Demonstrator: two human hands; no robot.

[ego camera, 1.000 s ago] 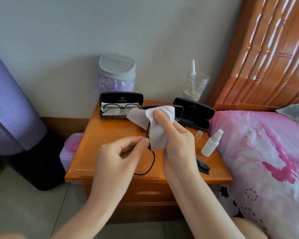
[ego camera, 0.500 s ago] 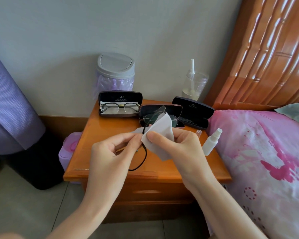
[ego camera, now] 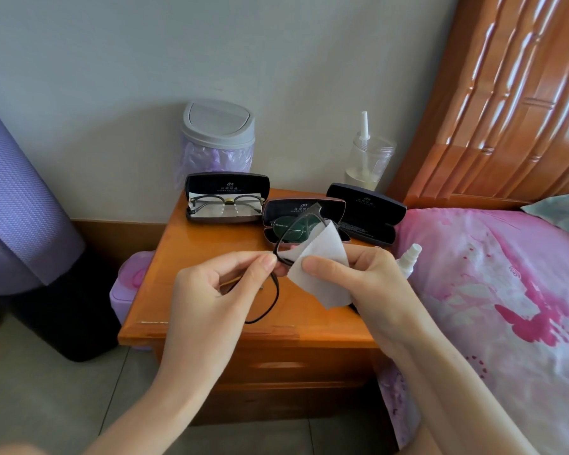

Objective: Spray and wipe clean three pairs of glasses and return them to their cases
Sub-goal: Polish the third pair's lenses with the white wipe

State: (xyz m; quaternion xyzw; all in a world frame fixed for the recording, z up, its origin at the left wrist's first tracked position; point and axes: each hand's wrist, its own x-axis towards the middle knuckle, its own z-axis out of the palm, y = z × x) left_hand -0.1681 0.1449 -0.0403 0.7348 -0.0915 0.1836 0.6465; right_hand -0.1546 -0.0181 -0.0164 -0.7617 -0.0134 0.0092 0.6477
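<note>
Glasses (ego camera: 277,292) in left grip (ego camera: 207,300), cloth (ego camera: 322,257) in right grip (ego camera: 368,280).

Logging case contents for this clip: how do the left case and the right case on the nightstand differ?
The left case holds clear-lens glasses; the right case shows no glasses. The left case faces the camera squarely; the right case is turned at an angle. The left case sits by the bin; the right case sits by the bed. Both are dark and open.

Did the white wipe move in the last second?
Yes: the white wipe has dropped toward the person; it covered the middle glasses case before and now sits mostly below it.
</note>
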